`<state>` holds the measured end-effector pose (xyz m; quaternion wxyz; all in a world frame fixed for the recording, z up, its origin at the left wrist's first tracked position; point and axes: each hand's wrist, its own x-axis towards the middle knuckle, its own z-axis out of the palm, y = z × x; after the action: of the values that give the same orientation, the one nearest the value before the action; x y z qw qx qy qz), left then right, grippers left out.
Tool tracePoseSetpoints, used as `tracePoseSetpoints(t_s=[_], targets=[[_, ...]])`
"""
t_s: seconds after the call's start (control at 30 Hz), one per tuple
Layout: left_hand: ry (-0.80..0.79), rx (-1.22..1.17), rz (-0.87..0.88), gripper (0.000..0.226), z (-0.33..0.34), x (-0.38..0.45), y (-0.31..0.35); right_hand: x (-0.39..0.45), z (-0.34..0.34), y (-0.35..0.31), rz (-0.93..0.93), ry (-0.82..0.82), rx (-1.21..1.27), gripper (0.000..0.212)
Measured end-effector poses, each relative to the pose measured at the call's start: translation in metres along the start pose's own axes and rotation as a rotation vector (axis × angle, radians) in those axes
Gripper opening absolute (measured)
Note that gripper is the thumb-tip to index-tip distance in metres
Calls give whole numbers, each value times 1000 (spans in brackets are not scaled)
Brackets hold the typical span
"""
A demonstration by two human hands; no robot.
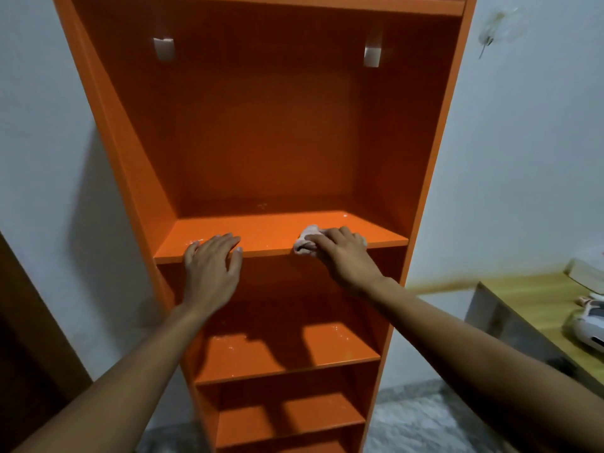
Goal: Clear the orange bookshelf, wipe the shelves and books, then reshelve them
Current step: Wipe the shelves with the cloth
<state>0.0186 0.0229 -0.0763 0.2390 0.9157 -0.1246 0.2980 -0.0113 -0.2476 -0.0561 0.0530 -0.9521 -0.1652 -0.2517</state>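
Note:
The tall orange bookshelf stands against a white wall with no books on any shelf in view. My right hand grips a crumpled pale pink cloth and presses it onto the right half of the middle shelf, near its front edge. My left hand rests flat with straight, spread fingers on the front edge of the same shelf, at its left. The shelf below shows wet, shiny spots.
Two pale brackets sit on the back panel high up. A wooden table at the right holds a white object. A dark door edge is at the left. Grey patterned floor lies below.

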Motion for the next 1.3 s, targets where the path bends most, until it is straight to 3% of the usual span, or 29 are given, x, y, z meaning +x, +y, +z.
tracePoseSetpoints(t_s=[0.07, 0.13, 0.23, 0.37, 0.47, 0.57, 0.63, 0.73, 0.87, 1.07, 1.13, 1.23, 1.3], targets=[[-13, -1, 7, 48, -1, -1, -1, -5, 5, -13, -78, 106, 131, 37], [-30, 9, 25, 48, -4, 0, -6, -7, 1, -32, -148, 108, 311, 33], [-37, 14, 36, 47, -12, 0, -17, 6, -20, -41, -139, 164, 558, 28], [-81, -3, 65, 51, -19, -2, -27, 53, -39, 17, 78, 276, 405, 30], [-88, -7, 73, 56, -19, -2, -27, 76, -39, 74, 348, 158, 245, 39], [-78, 0, 63, 60, -19, -1, -25, 87, -20, 96, 588, -66, 308, 47], [-78, 7, 59, 58, -18, -1, -25, 93, -4, 92, 662, -260, 282, 55], [-81, 4, 53, 54, -18, -2, -25, 103, 1, 85, 691, -376, 240, 70], [-72, 20, 39, 61, -16, -3, -23, 103, -4, 74, 540, -454, 123, 79], [-90, 44, 50, 57, -17, -3, -23, 83, 1, 15, 114, -362, 91, 80], [-86, 20, 58, 57, -20, -4, -21, 74, -2, -9, 1, -327, 106, 69], [-26, -16, 10, 51, -25, -12, -24, 58, 0, -44, -238, -135, 153, 42], [29, 6, -62, 47, -28, -19, -29, 53, 6, -60, -315, -53, 249, 40]])
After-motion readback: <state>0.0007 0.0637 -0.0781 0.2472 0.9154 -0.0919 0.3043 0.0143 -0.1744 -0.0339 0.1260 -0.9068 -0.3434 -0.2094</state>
